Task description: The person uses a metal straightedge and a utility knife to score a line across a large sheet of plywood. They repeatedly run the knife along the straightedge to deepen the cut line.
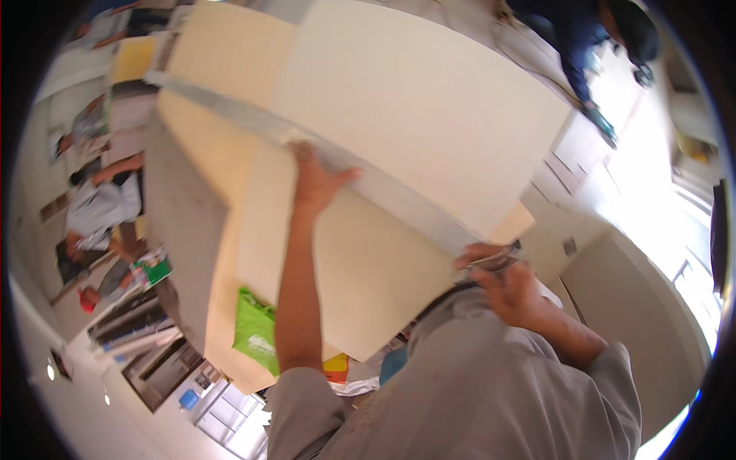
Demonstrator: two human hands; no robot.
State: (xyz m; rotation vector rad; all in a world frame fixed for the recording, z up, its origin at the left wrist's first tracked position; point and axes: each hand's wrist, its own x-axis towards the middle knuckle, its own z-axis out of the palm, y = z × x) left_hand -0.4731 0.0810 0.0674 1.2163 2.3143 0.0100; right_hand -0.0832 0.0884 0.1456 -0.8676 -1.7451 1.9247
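1. Bench [184, 230]: a grey-sided work surface carrying a stack of large cream boards. It fills the centre of the view, tilted by the head angle.
2. Upper board [414, 107]: lies toward 1 o'clock, overlapping the lower board [360, 284]. The flat stacking appears to give full support for marking or cutting along a line.
3. Metal straightedge [383, 188]: a long grey bar running from 10 o'clock to 4 o'clock across the boards, flat against the surface at the upper board's edge, probably serving as a guide.
4. Left hand [316, 180]: fingers spread and flat, pressing down on the straightedge near its middle. It grips nothing; the open palm likely keeps the bar from sliding.
5. Right hand [502, 280]: at 4 o'clock, closed around a small dark tool [491, 262] at the bar's lower end. The tool's kind cannot be made out.
6. Green bag [257, 330]: hangs or lies beside the bench at 7 o'clock, clear of the working line.
7. Other persons: one seated at 9 o'clock, another bending at 1 o'clock, both well apart from the bench.
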